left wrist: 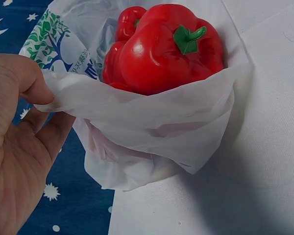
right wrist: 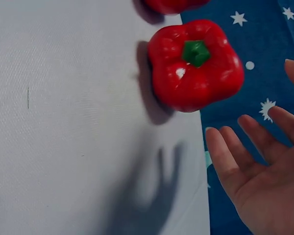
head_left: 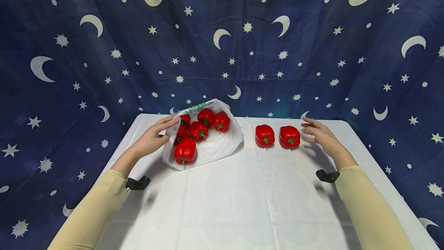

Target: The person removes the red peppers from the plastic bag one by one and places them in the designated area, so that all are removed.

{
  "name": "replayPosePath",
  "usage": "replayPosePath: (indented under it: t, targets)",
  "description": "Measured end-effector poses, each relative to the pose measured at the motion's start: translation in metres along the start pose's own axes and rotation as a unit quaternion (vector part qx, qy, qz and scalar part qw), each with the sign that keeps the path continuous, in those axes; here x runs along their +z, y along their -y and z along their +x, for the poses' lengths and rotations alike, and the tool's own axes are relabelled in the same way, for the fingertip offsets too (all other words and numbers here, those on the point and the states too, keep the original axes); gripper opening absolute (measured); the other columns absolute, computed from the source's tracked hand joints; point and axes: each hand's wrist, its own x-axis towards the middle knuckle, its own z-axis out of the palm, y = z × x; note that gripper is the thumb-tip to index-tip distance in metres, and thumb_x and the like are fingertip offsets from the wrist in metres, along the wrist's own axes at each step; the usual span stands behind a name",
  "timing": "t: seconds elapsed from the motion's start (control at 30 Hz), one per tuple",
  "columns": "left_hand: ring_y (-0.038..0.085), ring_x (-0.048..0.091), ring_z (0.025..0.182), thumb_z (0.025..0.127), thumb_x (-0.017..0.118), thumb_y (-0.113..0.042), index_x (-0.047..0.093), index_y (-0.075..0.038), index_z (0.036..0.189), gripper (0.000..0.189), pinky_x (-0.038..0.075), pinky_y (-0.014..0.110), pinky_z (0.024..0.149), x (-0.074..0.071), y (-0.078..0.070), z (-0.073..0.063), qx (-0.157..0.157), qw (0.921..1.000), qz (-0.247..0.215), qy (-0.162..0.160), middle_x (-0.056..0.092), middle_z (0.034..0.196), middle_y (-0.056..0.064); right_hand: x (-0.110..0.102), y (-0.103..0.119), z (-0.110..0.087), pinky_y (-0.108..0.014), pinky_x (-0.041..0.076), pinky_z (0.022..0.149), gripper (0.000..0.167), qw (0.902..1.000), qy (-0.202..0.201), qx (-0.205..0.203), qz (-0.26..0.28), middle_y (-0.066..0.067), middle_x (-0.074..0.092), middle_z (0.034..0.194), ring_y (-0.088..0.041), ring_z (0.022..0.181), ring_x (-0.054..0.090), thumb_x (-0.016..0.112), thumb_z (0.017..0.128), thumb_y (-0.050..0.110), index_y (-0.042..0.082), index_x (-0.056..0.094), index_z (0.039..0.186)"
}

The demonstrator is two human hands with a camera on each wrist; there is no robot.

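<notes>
My left hand (head_left: 151, 137) pinches the left rim of a white plastic bag (head_left: 222, 146) between thumb and fingers. In the left wrist view, the bag's edge (left wrist: 68, 90) runs from the fingertips across the front of a red bell pepper (left wrist: 171, 49) with a green stem. Several red bell peppers (head_left: 198, 130) lie inside the open bag. To the bag's right, two more sit side by side on the table, a left pepper (head_left: 264, 135) and a right pepper (head_left: 289, 137). My right hand (head_left: 322, 138) hovers just right of the latter, fingers spread and holding nothing.
A white cloth covers the table (head_left: 229, 203). Behind and along both sides hangs a dark blue curtain (head_left: 249, 65) with moons and stars. Each wrist carries a black camera mount, the left mount (head_left: 137, 183) and the right mount (head_left: 327, 176).
</notes>
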Motion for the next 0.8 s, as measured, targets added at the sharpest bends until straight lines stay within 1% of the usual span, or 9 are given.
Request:
replayPosePath:
  t: [0.07,0.2,0.27,0.33,0.43,0.57,0.67,0.8]
  targets:
    - [0.030,0.036,0.137,0.095,0.048,0.005,0.045,-0.018,0.157,0.066,0.041,0.031,0.061,0.000,0.000,0.000,0.000,1.0000,-0.002,-0.001,0.025,0.167,0.003,0.000,0.003,-0.002,-0.040,0.047,0.105,0.068,0.9999,-0.012,-0.006,-0.002,-0.027,0.025,0.163,-0.039,0.142,0.036,0.045,0.107,0.023,0.007,0.014,0.165]
    - [0.028,0.036,0.135,0.096,0.048,0.006,0.046,-0.018,0.156,0.065,0.041,0.031,0.061,0.000,-0.001,0.000,-0.006,1.0000,-0.003,-0.001,0.025,0.167,0.002,0.003,0.012,-0.007,-0.037,0.048,0.103,0.066,0.9986,-0.045,-0.029,0.003,-0.026,0.030,0.161,-0.026,0.131,0.047,0.046,0.107,0.022,0.006,0.019,0.164]
    - [0.028,0.037,0.134,0.096,0.048,0.006,0.046,-0.018,0.156,0.065,0.041,0.031,0.061,0.000,-0.002,0.000,-0.008,1.0000,-0.006,-0.001,0.025,0.167,0.002,0.007,0.017,-0.010,-0.036,0.049,0.102,0.066,0.9972,-0.063,-0.041,0.004,-0.024,0.033,0.161,-0.018,0.127,0.048,0.049,0.106,0.024,0.007,0.022,0.164]
    - [0.028,0.037,0.134,0.096,0.049,0.006,0.046,-0.017,0.156,0.064,0.040,0.030,0.060,0.000,-0.003,0.000,-0.009,0.9999,-0.009,-0.001,0.025,0.167,0.002,0.012,0.024,-0.013,-0.031,0.050,0.099,0.067,0.9955,-0.077,-0.055,0.007,-0.023,0.035,0.160,-0.015,0.125,0.049,0.052,0.105,0.027,0.009,0.025,0.163]
    - [0.029,0.036,0.135,0.096,0.049,0.007,0.046,-0.015,0.156,0.064,0.040,0.031,0.060,0.000,-0.005,0.000,-0.010,0.9999,-0.013,-0.002,0.024,0.167,0.004,0.022,0.034,-0.018,-0.024,0.050,0.096,0.066,0.9931,-0.080,-0.084,0.012,-0.021,0.038,0.159,-0.019,0.130,0.049,0.054,0.105,0.029,0.010,0.029,0.163]
    - [0.029,0.035,0.136,0.096,0.049,0.006,0.045,-0.016,0.156,0.064,0.040,0.031,0.061,0.001,-0.005,0.001,-0.014,0.9998,-0.012,0.000,0.024,0.167,0.004,0.035,0.046,-0.020,-0.021,0.049,0.094,0.065,0.9910,-0.057,-0.117,0.029,-0.021,0.039,0.158,-0.027,0.136,0.047,0.055,0.103,0.025,0.009,0.031,0.162]
    - [0.028,0.036,0.135,0.096,0.048,0.006,0.046,-0.018,0.156,0.065,0.041,0.031,0.063,0.000,-0.004,0.000,-0.016,0.9998,-0.007,0.000,0.025,0.167,0.003,0.046,0.053,-0.022,-0.028,0.047,0.101,0.066,0.9905,-0.038,-0.125,0.042,-0.019,0.040,0.158,-0.030,0.139,0.045,0.057,0.101,0.018,0.010,0.032,0.161]
    - [0.028,0.037,0.135,0.095,0.047,0.005,0.046,-0.020,0.156,0.066,0.042,0.032,0.063,0.000,-0.002,0.000,-0.014,0.9999,-0.002,-0.001,0.025,0.167,0.001,0.062,0.059,-0.023,-0.046,0.038,0.112,0.068,0.9898,-0.022,-0.132,0.049,-0.017,0.040,0.158,-0.034,0.141,0.042,0.058,0.097,0.012,0.010,0.034,0.160]
